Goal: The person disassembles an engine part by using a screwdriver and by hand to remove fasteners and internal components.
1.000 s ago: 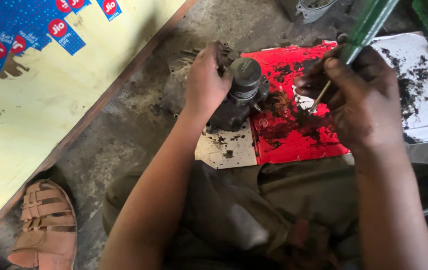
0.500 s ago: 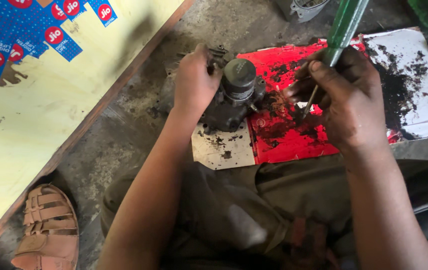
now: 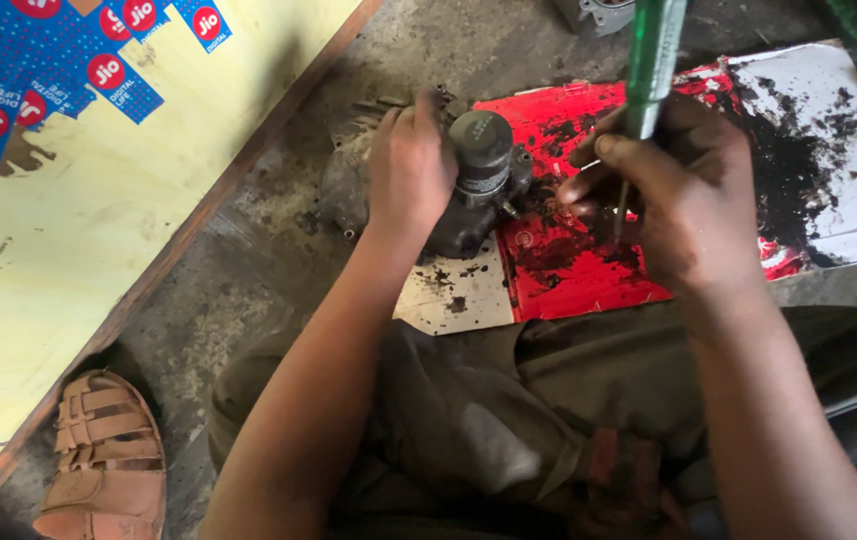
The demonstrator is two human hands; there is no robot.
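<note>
- Centrally, the greasy metal engine part (image 3: 473,190) sits on the concrete floor (image 3: 248,270), overlapping the edge of the red cardboard sheet (image 3: 588,260).
- Left hand (image 3: 410,165) is closed over the part's side, steadying it.
- Right hand (image 3: 683,195) is clenched around the green-handled screwdriver (image 3: 653,60); its tip appears to sit just beside the part, though fingers hide it.
- Risk: oily grime could let the tip slip toward the left hand.
- Risk: the part could roll off the sheet if the grip loosens.
- A brown sandal (image 3: 98,470) lies well apart.
</note>
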